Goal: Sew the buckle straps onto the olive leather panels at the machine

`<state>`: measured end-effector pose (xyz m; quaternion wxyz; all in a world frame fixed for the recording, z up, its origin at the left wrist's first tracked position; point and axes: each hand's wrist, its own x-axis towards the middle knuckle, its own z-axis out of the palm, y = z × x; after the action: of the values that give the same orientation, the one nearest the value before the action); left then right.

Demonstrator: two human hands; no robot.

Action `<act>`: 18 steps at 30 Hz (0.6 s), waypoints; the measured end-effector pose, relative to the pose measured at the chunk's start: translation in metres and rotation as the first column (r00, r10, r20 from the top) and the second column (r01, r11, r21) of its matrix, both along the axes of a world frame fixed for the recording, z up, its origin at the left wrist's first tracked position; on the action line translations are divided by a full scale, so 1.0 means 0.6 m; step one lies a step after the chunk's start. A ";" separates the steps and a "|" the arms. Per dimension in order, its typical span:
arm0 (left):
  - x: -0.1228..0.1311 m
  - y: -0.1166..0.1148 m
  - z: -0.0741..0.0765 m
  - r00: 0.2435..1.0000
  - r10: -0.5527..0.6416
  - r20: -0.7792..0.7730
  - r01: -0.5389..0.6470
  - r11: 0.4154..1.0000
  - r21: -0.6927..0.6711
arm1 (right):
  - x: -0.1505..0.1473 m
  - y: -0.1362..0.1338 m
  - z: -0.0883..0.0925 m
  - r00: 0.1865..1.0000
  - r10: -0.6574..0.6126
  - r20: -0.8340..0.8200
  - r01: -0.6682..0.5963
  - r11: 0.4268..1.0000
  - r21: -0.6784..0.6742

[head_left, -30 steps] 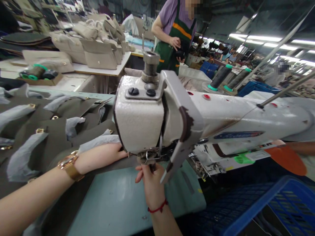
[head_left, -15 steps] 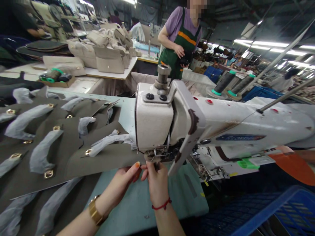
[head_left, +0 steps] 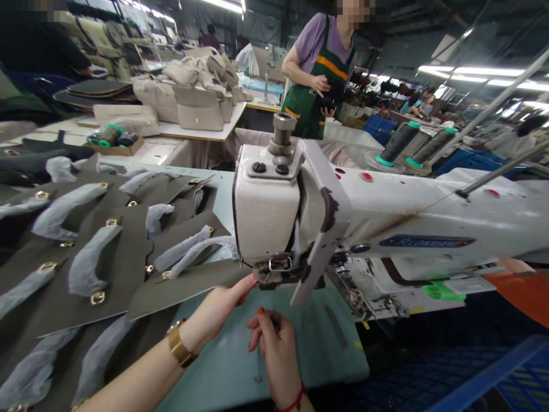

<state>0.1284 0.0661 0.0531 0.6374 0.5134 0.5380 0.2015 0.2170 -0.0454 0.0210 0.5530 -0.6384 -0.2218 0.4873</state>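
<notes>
A white sewing machine stands before me, its head over the pale green table. Beneath the head runs a grey-brown leather panel, with a strap in white wrapping and a gold buckle on it. My left hand pinches the panel's near edge beside the presser area, thumb on top and the other fingers mostly hidden. Below the machine head, over the table, my right hand is closed with curled fingers, apart from the panel. Whatever it may hold is too small to make out.
More leather panels with wrapped straps overlap on the left. Beige bags are piled on the table behind. A person in a green apron stands beyond the machine. Thread spools sit behind its arm; a blue crate is at lower right.
My right hand has drawn away from under the machine head, down toward me. My left hand stays at the panel's edge. The view has shifted slightly left.
</notes>
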 end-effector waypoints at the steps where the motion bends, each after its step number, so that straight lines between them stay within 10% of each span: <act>1: 0.000 0.002 -0.003 1.000 -0.017 0.010 0.017 1.000 -0.018 | -0.001 -0.004 -0.005 1.000 0.000 -0.002 0.000 1.000 -0.005; 18: 0.027 -0.018 0.002 0.943 0.141 0.302 -0.117 0.988 -0.098 | -0.005 -0.017 -0.007 0.998 0.046 -0.045 -0.046 0.999 0.000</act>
<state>0.1445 0.0550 0.0542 0.7186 0.4140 0.4720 0.2991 0.2139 -0.0558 0.0170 0.5463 -0.6221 -0.2237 0.5143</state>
